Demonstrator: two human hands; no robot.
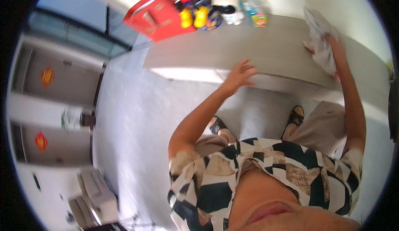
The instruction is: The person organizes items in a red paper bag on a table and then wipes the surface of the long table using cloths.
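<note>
My right hand grips a light grey-beige cloth at the right end of a long grey wood-look cabinet top. Part of the cloth hangs towards the front edge, and a pinkish bit shows beside it. My left hand is empty, its fingers spread above the cabinet's front edge. Blur hides whether it touches the edge.
At the cabinet's left end stand a red paper bag, yellow toy shoes, a white rounded object with a dark opening and a clear plastic container. A sofa is at lower left.
</note>
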